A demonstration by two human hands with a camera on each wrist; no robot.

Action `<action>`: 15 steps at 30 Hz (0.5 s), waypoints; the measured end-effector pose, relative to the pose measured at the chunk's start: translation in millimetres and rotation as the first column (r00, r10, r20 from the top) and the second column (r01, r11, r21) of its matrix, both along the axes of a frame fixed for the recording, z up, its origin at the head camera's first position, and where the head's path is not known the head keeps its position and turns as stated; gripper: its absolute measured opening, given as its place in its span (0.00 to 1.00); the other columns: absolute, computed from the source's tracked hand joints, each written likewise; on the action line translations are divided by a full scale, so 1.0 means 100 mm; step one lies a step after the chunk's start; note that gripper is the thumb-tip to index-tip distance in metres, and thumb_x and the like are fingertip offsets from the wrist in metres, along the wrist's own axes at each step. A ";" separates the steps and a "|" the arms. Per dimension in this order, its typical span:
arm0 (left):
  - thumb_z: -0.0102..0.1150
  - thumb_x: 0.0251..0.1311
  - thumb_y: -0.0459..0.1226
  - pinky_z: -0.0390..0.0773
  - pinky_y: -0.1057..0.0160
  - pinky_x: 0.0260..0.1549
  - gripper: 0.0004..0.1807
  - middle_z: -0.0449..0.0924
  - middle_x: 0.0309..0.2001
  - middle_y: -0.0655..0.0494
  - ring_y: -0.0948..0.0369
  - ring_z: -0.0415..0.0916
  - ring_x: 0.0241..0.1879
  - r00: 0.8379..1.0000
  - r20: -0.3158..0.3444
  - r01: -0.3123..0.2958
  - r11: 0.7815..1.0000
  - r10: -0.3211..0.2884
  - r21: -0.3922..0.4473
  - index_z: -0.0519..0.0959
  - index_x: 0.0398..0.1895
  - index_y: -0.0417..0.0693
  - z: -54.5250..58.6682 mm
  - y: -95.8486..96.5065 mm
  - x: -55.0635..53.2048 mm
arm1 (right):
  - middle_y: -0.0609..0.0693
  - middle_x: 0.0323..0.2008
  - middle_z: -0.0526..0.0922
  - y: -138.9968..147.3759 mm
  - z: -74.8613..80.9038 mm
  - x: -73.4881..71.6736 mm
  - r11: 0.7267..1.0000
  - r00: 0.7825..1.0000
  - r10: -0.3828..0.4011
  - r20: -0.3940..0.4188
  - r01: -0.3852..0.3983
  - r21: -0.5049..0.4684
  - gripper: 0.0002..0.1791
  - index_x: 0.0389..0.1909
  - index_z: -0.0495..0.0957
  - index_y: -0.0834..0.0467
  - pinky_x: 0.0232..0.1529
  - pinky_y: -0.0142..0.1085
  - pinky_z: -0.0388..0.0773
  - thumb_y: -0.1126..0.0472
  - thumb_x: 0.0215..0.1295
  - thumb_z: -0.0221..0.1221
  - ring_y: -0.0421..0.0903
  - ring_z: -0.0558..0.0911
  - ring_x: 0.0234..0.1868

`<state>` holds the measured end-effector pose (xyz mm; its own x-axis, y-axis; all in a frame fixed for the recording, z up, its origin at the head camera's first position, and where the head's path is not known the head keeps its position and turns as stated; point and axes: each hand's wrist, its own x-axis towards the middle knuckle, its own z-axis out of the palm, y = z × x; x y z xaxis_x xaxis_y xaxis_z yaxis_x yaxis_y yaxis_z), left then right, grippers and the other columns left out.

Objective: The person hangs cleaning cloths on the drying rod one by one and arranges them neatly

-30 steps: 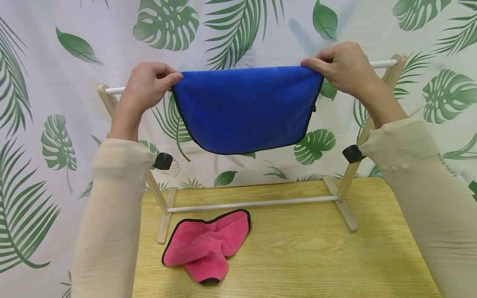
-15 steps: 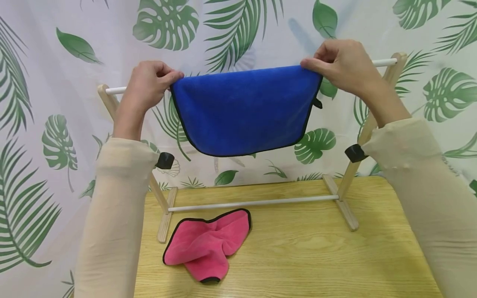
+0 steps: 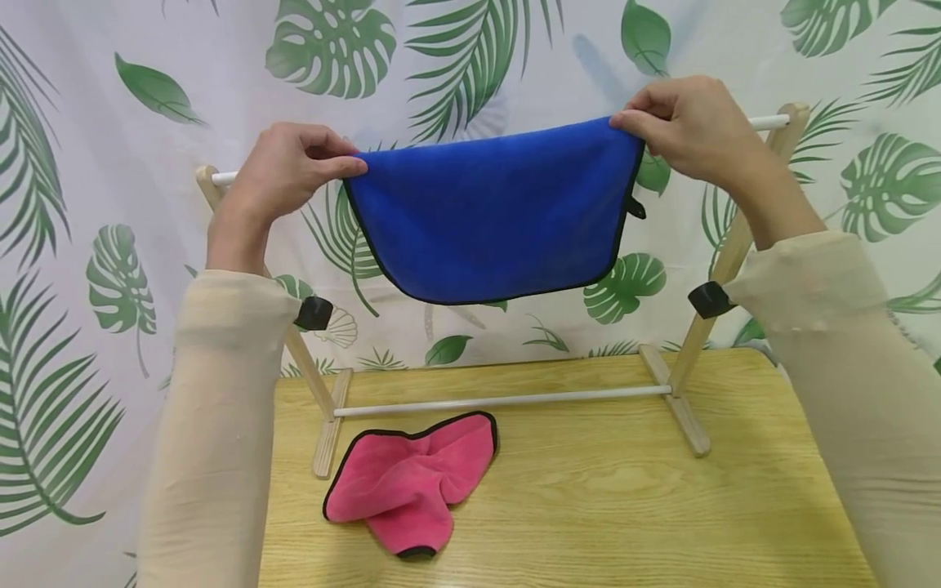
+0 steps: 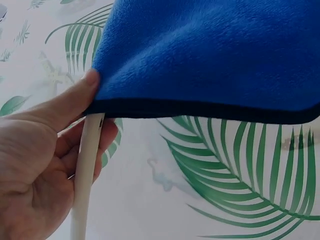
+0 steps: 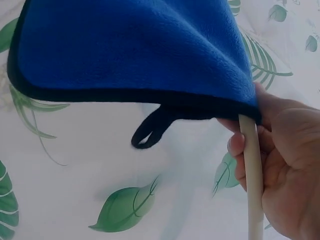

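Blue cloth (image 3: 492,216) hangs over top rail (image 3: 769,122). Left hand (image 3: 294,167), right hand (image 3: 694,131) each pinch upper end, thumb in front, fingers seemingly curled behind rail. Pink cloth (image 3: 412,482) crumpled on table (image 3: 625,506).

A rack (image 3: 680,367) stands on the rear of the table (image 3: 610,506), before the curtain (image 3: 470,343). The hanging cloth (image 3: 488,216) lies over the upper bar (image 3: 769,122), between the left hand (image 3: 283,175) and right hand (image 3: 691,131). A second cloth (image 3: 415,482) lies on the table, before the lower bar (image 3: 507,401), toward its left end.
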<state>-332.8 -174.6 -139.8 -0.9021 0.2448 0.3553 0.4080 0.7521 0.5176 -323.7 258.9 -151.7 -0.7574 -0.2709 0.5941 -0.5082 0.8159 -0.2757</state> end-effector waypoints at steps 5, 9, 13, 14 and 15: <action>0.64 0.71 0.50 0.69 0.64 0.44 0.20 0.84 0.41 0.50 0.59 0.74 0.41 0.996 -0.085 -0.014 1.000 0.017 0.027 0.87 0.49 0.42 -0.03 0.03 -0.03 | 0.58 0.35 0.79 -0.04 0.01 0.00 0.998 0.999 -0.021 0.048 0.024 -0.058 0.19 0.50 0.81 0.66 0.26 0.24 0.67 0.53 0.79 0.56 0.43 0.73 0.28; 0.61 0.73 0.48 0.67 0.64 0.40 0.19 0.82 0.38 0.50 0.59 0.72 0.38 0.993 -0.113 -0.041 0.998 0.045 0.037 0.86 0.46 0.39 -0.04 0.07 -0.04 | 0.58 0.43 0.77 -0.03 -0.01 -0.01 0.992 0.996 -0.026 0.080 0.036 -0.122 0.18 0.53 0.77 0.66 0.28 0.21 0.68 0.53 0.79 0.57 0.43 0.73 0.31; 0.60 0.74 0.48 0.68 0.64 0.40 0.20 0.82 0.40 0.49 0.59 0.72 0.39 0.992 -0.101 -0.071 0.997 0.075 0.043 0.85 0.48 0.39 -0.03 0.10 -0.04 | 0.56 0.35 0.77 -0.04 -0.03 -0.01 0.992 0.998 -0.047 0.050 0.052 -0.117 0.19 0.48 0.81 0.66 0.28 0.25 0.66 0.51 0.78 0.58 0.44 0.71 0.30; 0.59 0.74 0.48 0.68 0.64 0.40 0.20 0.82 0.40 0.49 0.59 0.72 0.39 0.991 -0.100 -0.080 0.996 0.084 0.045 0.85 0.48 0.39 -0.03 0.11 -0.04 | 0.56 0.33 0.77 -0.03 -0.03 -0.02 0.992 0.998 -0.050 0.036 0.053 -0.110 0.20 0.47 0.82 0.66 0.29 0.26 0.66 0.51 0.78 0.58 0.44 0.71 0.30; 0.59 0.74 0.48 0.68 0.64 0.39 0.20 0.82 0.40 0.49 0.59 0.72 0.38 0.991 -0.100 -0.089 0.995 0.093 0.047 0.85 0.48 0.39 -0.02 0.11 -0.04 | 0.56 0.31 0.77 -0.03 -0.03 -0.02 0.994 0.999 -0.047 0.022 0.049 -0.102 0.20 0.46 0.83 0.66 0.30 0.27 0.66 0.50 0.78 0.58 0.44 0.70 0.30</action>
<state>-337.3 -163.3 -142.0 -0.8785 0.1458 0.4550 0.3911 0.7666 0.5093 -325.4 255.7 -155.1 -0.7796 -0.1722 0.6021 -0.4626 0.8065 -0.3683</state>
